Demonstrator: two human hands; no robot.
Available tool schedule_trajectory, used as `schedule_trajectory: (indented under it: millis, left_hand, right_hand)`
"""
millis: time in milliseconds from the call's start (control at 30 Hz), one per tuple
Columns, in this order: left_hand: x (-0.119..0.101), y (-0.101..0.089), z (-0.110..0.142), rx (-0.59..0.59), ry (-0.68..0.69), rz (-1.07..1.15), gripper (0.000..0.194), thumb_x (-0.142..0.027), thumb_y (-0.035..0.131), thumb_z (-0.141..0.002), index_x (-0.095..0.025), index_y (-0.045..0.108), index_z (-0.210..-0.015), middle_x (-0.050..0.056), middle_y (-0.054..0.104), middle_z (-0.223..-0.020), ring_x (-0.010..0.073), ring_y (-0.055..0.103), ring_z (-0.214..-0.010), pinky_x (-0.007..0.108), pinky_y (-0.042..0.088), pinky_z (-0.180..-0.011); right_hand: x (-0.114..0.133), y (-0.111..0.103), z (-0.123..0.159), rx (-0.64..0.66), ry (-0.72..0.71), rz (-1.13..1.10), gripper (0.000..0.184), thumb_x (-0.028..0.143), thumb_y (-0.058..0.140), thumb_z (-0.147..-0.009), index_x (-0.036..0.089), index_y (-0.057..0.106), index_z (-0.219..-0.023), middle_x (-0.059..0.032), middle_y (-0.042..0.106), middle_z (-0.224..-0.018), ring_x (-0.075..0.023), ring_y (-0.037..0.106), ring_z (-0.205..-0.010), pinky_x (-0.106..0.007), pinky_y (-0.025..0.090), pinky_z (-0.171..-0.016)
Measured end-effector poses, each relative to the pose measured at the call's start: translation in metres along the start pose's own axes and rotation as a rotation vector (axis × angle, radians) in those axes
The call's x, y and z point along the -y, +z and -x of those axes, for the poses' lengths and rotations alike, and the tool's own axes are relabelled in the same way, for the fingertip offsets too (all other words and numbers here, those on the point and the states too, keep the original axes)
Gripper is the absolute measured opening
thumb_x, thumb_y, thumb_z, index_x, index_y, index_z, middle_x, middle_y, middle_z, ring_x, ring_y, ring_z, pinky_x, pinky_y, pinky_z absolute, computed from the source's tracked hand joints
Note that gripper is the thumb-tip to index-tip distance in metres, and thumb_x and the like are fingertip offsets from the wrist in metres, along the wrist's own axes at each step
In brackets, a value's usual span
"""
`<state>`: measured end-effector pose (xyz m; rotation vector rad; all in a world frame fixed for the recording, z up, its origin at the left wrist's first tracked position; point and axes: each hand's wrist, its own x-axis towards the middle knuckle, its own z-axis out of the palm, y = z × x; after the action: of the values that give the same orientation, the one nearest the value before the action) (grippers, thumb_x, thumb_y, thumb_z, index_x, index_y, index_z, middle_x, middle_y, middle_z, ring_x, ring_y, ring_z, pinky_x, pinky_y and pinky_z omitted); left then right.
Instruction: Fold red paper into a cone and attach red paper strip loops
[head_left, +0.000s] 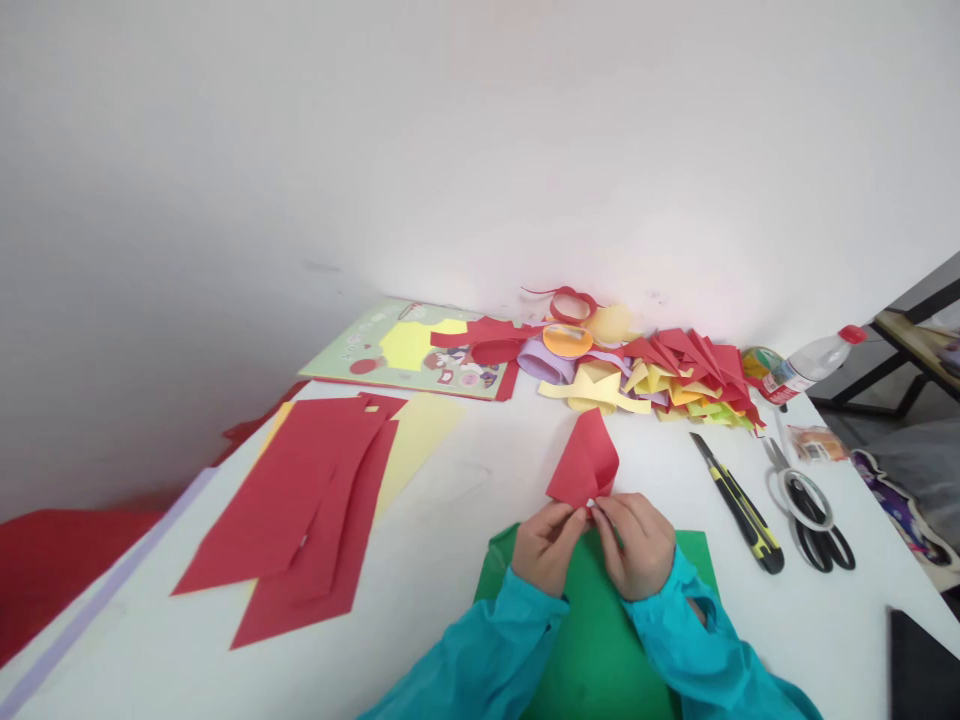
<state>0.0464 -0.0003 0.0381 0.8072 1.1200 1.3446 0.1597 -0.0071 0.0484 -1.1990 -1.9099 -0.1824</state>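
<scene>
1. While the left hand (pixel 546 548) and right hand (pixel 639 545) pinch the folded red paper (pixel 577 465) at its near end, even thumb pressure beside the white bit (pixel 590 503) should keep the fold neat.
2. Just beyond the fingertips, the paper's peak points toward the wall (pixel 480 150); its long axis runs roughly away from the person.
3. Farther out, a pale-yellow crown (pixel 596 385) lies on the tabletop (pixel 465 470).

Left grip (pixel 546 548) and right grip (pixel 641 545) close together, fingers (pixel 573 530) pinched, forearms (pixel 487 645) angled inward
</scene>
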Motion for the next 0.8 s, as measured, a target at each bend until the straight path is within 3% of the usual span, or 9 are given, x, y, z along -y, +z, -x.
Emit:
schedule_trajectory:
  millis: [133,233,500,700,800]
  left_hand:
    - [-0.004,0.001,0.004,0.027,0.275,-0.221,0.021,-0.031,0.061,-0.069,-0.019,0.065,-0.053,0.002,0.057,-0.054,0.0145,0.051,-0.053,0.023,0.041,-0.056]
    - [-0.003,-0.001,0.006,0.058,0.383,-0.320,0.021,-0.028,0.055,-0.074,-0.021,0.069,-0.059,0.005,0.059,-0.057,0.0163,0.053,-0.056,0.025,0.042,-0.059]
    - [0.001,-0.003,0.009,0.091,0.471,-0.368,0.022,-0.023,0.051,-0.078,-0.024,0.072,-0.081,0.010,0.067,-0.076,0.0219,0.061,-0.073,0.028,0.045,-0.068]
    - [0.010,-0.006,0.005,0.067,0.525,-0.430,0.021,-0.026,0.051,-0.079,-0.023,0.072,-0.081,0.010,0.067,-0.074,0.0191,0.061,-0.066,0.026,0.046,-0.062]
    - [0.015,-0.010,0.001,0.108,0.622,-0.501,0.023,-0.024,0.048,-0.081,-0.020,0.071,-0.082,0.008,0.066,-0.073,0.0169,0.061,-0.063,0.025,0.047,-0.058]
  right_hand:
    - [-0.004,0.000,0.002,-0.071,-0.163,0.135,0.020,0.010,0.055,-0.080,0.014,0.060,-0.099,-0.0091,0.068,-0.076,-0.0181,0.063,-0.070,-0.029,0.052,-0.061]
    - [-0.005,-0.001,0.003,-0.060,-0.229,0.181,0.023,0.007,0.053,-0.080,0.010,0.059,-0.102,-0.0113,0.068,-0.077,-0.0199,0.063,-0.073,-0.030,0.053,-0.063]
    - [-0.001,-0.004,0.003,-0.038,-0.267,0.256,0.023,0.007,0.046,-0.084,0.009,0.059,-0.102,-0.0117,0.068,-0.078,-0.0209,0.064,-0.073,-0.031,0.053,-0.062]
    - [-0.001,0.002,0.005,-0.061,-0.239,0.265,0.023,0.008,0.046,-0.084,0.011,0.058,-0.103,-0.0105,0.069,-0.077,-0.0194,0.064,-0.069,-0.030,0.053,-0.060]
    - [0.000,0.004,0.006,-0.088,-0.214,0.231,0.021,0.007,0.049,-0.082,0.010,0.059,-0.100,-0.0104,0.068,-0.074,-0.0195,0.064,-0.069,-0.030,0.054,-0.059]
